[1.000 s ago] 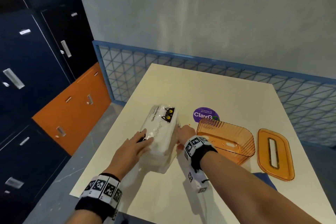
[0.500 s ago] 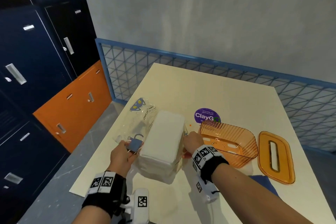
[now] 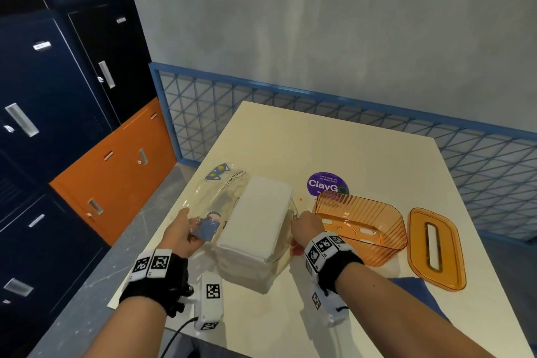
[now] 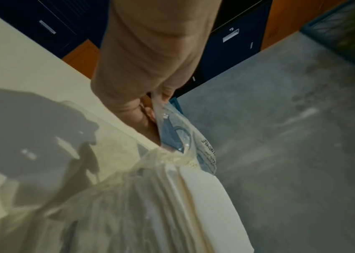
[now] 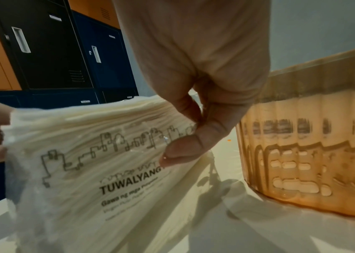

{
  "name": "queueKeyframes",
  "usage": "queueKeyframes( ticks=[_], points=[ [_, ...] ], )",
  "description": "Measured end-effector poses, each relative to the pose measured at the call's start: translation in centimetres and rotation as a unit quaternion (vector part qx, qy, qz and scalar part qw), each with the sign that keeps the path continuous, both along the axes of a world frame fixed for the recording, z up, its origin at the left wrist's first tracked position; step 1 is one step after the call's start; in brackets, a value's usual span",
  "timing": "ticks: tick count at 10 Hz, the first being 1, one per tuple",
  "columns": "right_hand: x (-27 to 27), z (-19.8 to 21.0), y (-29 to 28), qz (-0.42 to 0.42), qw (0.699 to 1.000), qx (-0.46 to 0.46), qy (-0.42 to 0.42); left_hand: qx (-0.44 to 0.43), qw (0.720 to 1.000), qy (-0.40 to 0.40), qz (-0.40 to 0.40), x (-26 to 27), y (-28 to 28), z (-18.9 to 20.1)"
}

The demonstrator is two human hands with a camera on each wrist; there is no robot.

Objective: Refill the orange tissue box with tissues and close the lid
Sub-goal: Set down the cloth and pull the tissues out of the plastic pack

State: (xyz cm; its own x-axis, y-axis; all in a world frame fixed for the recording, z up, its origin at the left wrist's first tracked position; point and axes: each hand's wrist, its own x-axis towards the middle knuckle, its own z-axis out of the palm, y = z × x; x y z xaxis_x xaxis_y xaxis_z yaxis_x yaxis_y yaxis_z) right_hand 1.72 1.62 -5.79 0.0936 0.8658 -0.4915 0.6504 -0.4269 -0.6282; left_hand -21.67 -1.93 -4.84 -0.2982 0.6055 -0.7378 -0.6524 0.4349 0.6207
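A white tissue stack (image 3: 255, 221) lies on the cream table (image 3: 363, 154), its clear printed wrapper (image 3: 216, 192) peeled open to the left. My left hand (image 3: 186, 231) pinches the wrapper's left flap (image 4: 176, 137). My right hand (image 3: 305, 224) pinches the wrapper's right side (image 5: 128, 162) between thumb and fingers (image 5: 185, 149). The tissue stack (image 5: 74, 130) shows its layered edge there. The orange tissue box (image 3: 363, 229) stands open and empty just right of my right hand. Its orange lid (image 3: 436, 247), with a slot, lies flat further right.
A purple round sticker (image 3: 327, 184) is on the table behind the box. A blue mesh fence (image 3: 319, 107) borders the table's far side. Navy and orange lockers (image 3: 110, 171) stand to the left. A blue item (image 3: 415, 288) lies near the front right.
The wrapper, still over the pack a second ago, has been pulled open to the left, baring the white stack. Both hands now hold the wrapper's sides, having shifted only slightly in the last half second.
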Motion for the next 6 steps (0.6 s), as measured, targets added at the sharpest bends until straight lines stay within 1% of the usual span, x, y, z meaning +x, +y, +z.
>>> queueKeyframes(
  ticks=[1, 2, 3, 4, 5, 6],
  points=[
    [0.1, 0.3, -0.1, 0.0, 1.0, -0.001, 0.009, -0.01, 0.979, 0.2, -0.043, -0.8, 0.0, 0.3],
    [0.2, 0.6, 0.1, 0.004, 1.0, 0.006, 0.01, 0.025, 0.934, 0.346, -0.087, -1.9, 0.8, 1.8],
    [0.1, 0.8, 0.1, 0.007, 1.0, 0.006, 0.012, 0.002, 0.851, 0.477, -0.219, -3.3, 2.5, 3.4],
    [0.2, 0.8, 0.0, 0.011, 1.0, -0.001, 0.009, -0.016, 0.777, 0.546, -0.313, -3.6, 5.2, 4.4],
    [0.3, 1.0, -0.2, 0.004, 1.0, -0.002, 0.011, -0.021, 0.771, 0.529, -0.354, -2.1, 7.4, 5.4],
    [0.4, 0.5, -0.1, 0.014, 1.0, 0.001, -0.015, -0.047, 0.834, 0.411, -0.365, -0.5, 8.4, 5.5]
  ],
)
